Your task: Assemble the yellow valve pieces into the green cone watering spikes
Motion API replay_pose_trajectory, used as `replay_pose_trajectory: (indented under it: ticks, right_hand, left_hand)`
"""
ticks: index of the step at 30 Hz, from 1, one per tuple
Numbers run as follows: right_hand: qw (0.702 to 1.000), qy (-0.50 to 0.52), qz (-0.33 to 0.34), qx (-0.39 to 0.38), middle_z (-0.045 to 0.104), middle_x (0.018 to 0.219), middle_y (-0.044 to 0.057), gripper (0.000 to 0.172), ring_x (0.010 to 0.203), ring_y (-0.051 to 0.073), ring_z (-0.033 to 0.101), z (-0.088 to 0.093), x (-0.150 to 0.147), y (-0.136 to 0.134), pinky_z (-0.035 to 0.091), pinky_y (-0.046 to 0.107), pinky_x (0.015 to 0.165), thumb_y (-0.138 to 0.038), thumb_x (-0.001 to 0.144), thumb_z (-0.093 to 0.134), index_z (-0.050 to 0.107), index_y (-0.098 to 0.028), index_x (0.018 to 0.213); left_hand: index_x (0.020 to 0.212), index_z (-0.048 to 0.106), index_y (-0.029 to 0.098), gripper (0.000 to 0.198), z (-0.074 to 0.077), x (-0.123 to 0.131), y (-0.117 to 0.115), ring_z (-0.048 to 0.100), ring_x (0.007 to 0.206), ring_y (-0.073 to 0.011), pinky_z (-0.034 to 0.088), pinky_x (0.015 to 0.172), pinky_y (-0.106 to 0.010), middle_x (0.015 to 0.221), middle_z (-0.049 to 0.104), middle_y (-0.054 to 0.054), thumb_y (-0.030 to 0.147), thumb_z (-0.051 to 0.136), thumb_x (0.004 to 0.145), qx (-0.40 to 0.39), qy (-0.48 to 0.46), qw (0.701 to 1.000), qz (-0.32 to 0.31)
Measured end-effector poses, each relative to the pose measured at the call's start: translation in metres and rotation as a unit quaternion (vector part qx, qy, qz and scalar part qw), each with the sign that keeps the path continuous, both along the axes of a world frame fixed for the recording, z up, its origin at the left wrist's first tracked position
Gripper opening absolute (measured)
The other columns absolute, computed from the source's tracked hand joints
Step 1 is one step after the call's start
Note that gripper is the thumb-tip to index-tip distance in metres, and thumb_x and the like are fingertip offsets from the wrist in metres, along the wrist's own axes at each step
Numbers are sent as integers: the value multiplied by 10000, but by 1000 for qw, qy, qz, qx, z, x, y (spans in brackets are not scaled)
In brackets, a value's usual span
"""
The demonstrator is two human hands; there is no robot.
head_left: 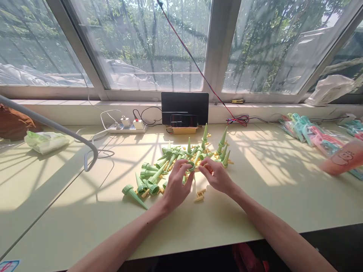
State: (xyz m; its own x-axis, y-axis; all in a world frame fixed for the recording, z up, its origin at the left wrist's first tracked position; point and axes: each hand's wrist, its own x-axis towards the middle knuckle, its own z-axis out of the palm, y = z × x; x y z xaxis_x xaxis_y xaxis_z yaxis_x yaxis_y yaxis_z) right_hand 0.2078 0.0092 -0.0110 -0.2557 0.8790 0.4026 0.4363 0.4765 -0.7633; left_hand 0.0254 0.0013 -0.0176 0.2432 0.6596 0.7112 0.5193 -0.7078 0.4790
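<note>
My left hand [178, 181] is closed around a green plastic cone spike [191, 166], its round open collar turned up toward me. Just right of that collar, my right hand [216, 174] is pinched on what looks like a small yellow peg, mostly hidden by the fingertips. Behind and left of my hands lies a loose pile of green cone spikes [153, 173] mixed with yellow pegs. Several green spikes [222, 141] stand upright at the pile's right side, with yellow pegs at their sides. A few loose yellow pegs [200, 195] lie on the table below my hands.
A dark tablet [185, 105] with a phone [183, 121] before it stands by the window. To its left is a power strip [127, 128]. A grey curved tube [56, 126] juts in from the left. Bagged colourful items [309, 130] and a pink cup [344, 156] are at right.
</note>
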Motion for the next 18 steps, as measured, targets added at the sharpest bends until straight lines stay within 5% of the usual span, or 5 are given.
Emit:
replay_pose_trajectory:
  ticks: [6,13,18]
  right_hand:
    - [1000,-1,-4,16,462,607,-25,288,547,108,393,1,0,1,332,238,530,-373,948,456,528,-189,738]
    - [1000,6,13,-4,385,534,-79,181,483,99,349,1,-1,-1,319,230,511,-366,937,485,545,-202,984]
    - [1000,4,14,1,409,545,-74,143,497,100,361,0,0,-1,328,231,528,-341,932,490,536,-210,968]
  left_hand:
    - [984,549,183,101,0,0,-1,562,741,-125,526,669,-299,1063,547,-79,141,557,892,1,0,1000,-6]
    - [993,554,189,113,-1,-1,2,609,840,-168,545,711,-329,1069,559,-82,155,571,886,-10,-4,1000,15]
    - [993,556,189,110,-2,-1,2,612,857,-175,550,730,-343,1067,557,-83,162,571,888,-16,-6,1000,17]
